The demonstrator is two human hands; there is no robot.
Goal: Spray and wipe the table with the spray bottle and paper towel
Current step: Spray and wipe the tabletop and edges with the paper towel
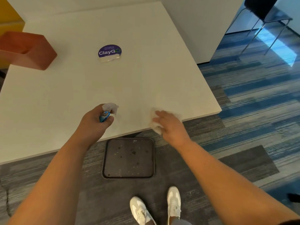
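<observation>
- Looking down from the head camera: a large white square table (100, 88) fills the upper left of the view, its near edge running just in front of the person.
- Left hand (95, 121): fingers curled closed around a small spray bottle with a clear white trigger head and a blue metallic clip at its neck (108, 111); the nozzle points away from the person, over the table near its front edge.
- Right hand (170, 125): fingers extended and loosely spread, palm down, pressing a crumpled white paper towel (155, 122) flat against the table at its near edge; part of the towel hangs past the edge.
- Spray bottle and paper towel lie near each other, with bare tabletop between them.
- Round purple sticker printed "ClayGo" (109, 51): lies flat near the table's centre, a pale strip across its lower edge.
- Terracotta-orange angular block (27, 49): at the table's far left side.
- Dark square floor hatch with rounded corners (128, 158): set in grey and blue striped carpet (243, 98), below the table's near edge and speckled with pale debris.
- White sneakers (173, 203): at the bottom of the view.
- Black chair with thin metal legs (266, 12): upper right, well apart from the table.
</observation>
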